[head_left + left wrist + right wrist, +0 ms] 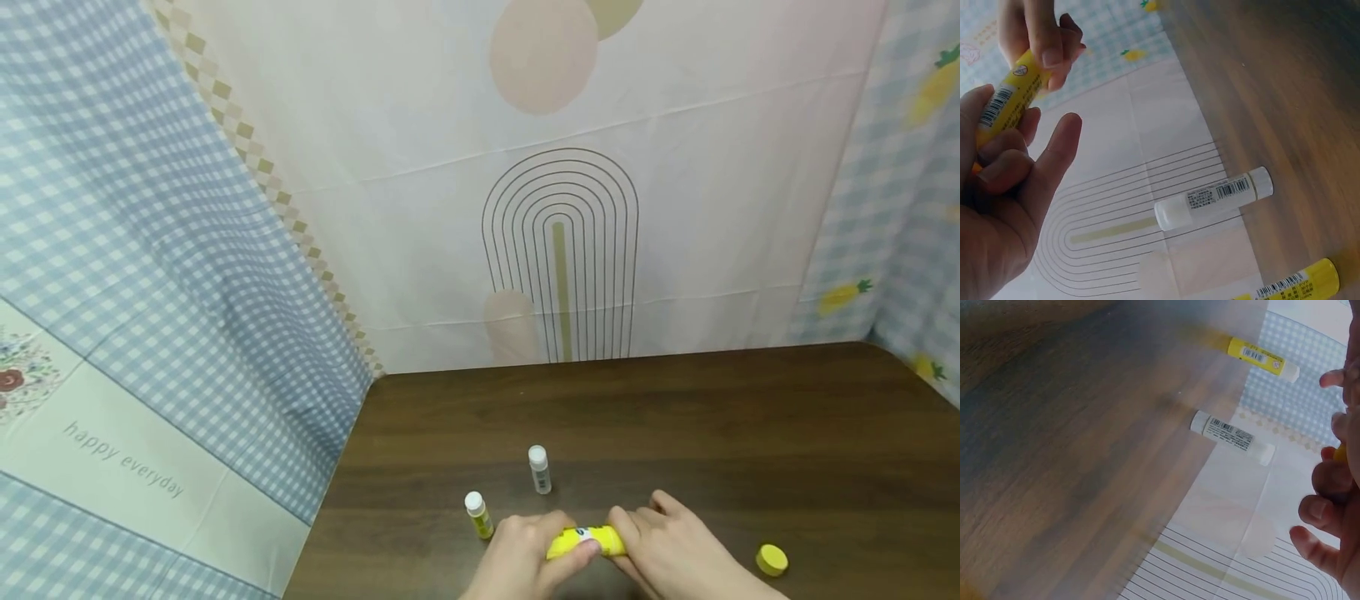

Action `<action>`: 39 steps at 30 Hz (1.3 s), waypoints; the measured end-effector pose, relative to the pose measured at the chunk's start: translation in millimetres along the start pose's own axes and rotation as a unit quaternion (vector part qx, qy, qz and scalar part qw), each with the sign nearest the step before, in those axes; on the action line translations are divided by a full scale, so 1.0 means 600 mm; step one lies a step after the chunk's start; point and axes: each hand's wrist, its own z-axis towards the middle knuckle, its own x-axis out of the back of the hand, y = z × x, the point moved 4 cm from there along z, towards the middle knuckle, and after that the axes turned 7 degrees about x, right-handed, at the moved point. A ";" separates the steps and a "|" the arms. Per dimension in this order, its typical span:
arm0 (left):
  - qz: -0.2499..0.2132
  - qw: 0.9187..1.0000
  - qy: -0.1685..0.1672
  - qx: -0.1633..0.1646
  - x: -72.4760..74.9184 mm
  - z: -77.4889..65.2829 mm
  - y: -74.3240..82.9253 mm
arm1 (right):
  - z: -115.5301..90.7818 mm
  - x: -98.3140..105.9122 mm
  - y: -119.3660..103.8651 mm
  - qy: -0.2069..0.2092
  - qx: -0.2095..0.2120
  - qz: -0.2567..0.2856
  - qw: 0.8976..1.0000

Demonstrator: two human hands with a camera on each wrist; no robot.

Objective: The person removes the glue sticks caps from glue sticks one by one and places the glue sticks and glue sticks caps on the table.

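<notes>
A yellow glue stick [570, 543] lies sideways between my two hands, low in the head view. My left hand [522, 552] grips one end with thumb and fingers. At the other end, the fingers of my right hand [670, 546] are curled round the stick and cover its tip. The left wrist view shows the stick's barcode label [999, 106] between the hands, with one left finger sticking out. In the right wrist view the right hand [1329, 512] is at the edge, and the stick is mostly hidden there.
Beyond my hands a white glue stick [540, 472] stands upright on the brown table [675, 425]. Left of it stands a smaller yellow glue stick with a white cap [474, 502]. A yellow cap [772, 560] rests to the right. Patterned cloth [420, 250] hangs behind the table.
</notes>
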 end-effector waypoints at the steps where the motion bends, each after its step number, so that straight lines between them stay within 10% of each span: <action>1: -0.004 1.000 0.003 0.006 0.000 0.001 0.000 | 0.000 0.000 0.001 0.005 -0.003 -0.008 1.000; 11: -0.065 0.994 -0.021 0.090 0.001 0.007 -0.001 | -0.005 -0.004 0.000 0.016 -0.025 -0.017 0.999; 15: -0.023 0.999 -0.025 0.035 0.002 0.003 0.006 | -0.008 -0.003 0.006 -0.049 -0.026 0.091 0.994; 18: 0.030 0.998 -0.021 -0.044 0.005 0.002 0.019 | -0.008 -0.001 0.013 -0.139 -0.048 0.227 0.963; 22: 0.066 0.991 -0.052 -0.102 0.008 0.001 0.035 | -0.008 0.003 0.014 -0.233 -0.102 0.390 0.885; 25: 0.080 0.988 -0.065 -0.116 0.007 -0.002 0.037 | -0.011 0.007 0.012 -0.258 -0.140 0.467 0.834; 27: 0.090 0.987 -0.057 -0.119 0.006 -0.004 0.036 | -0.012 0.008 0.012 -0.259 -0.149 0.490 0.819; 34: 0.141 0.982 -0.036 -0.122 0.004 -0.002 0.029 | -0.007 -0.002 0.022 -0.248 -0.067 0.358 0.898; 39: 0.093 0.990 -0.065 -0.088 0.006 0.003 0.027 | -0.005 -0.005 0.021 -0.218 -0.032 0.295 0.930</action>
